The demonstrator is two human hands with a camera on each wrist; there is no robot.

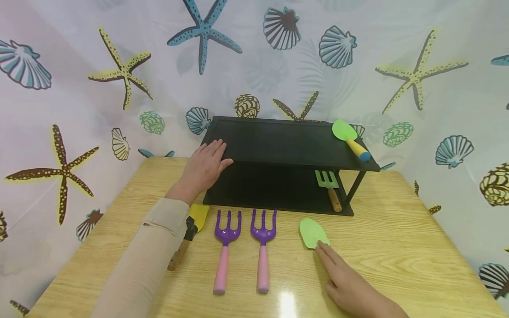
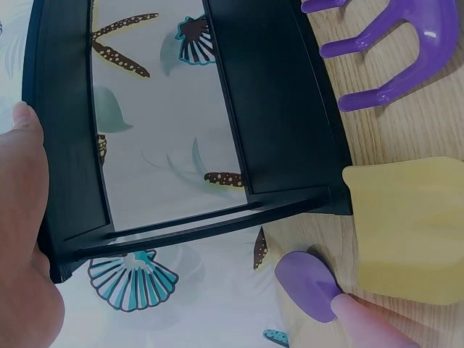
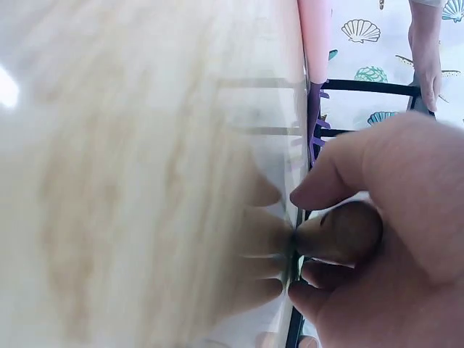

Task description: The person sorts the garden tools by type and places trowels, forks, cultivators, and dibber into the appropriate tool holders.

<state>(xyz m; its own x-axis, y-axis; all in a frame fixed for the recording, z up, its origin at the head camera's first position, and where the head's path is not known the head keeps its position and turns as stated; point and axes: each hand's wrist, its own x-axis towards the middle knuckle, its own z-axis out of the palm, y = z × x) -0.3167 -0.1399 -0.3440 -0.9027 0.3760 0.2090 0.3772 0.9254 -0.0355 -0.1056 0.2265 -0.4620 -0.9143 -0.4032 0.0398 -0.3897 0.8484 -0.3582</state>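
Note:
My left hand (image 1: 203,165) rests with its fingers straight on the left end of the upper board of a black two-tier shelf (image 1: 274,143). At the front right, my right hand (image 1: 346,282) is down at the table, round the handle of a light green trowel (image 1: 312,232). The trowel's blade lies on the wood, pointing at the shelf. From the right wrist, the brown handle's end (image 3: 355,228) shows between thumb and fingers; in the head view the hand covers the handle.
A green trowel with a yellow handle (image 1: 357,148) lies on the top right; a green fork (image 1: 332,194) lies on the lower tier. In front are two purple forks (image 1: 225,236) (image 1: 263,236) and a yellow spade (image 1: 199,215). A purple trowel (image 2: 308,285) lies beside the spade.

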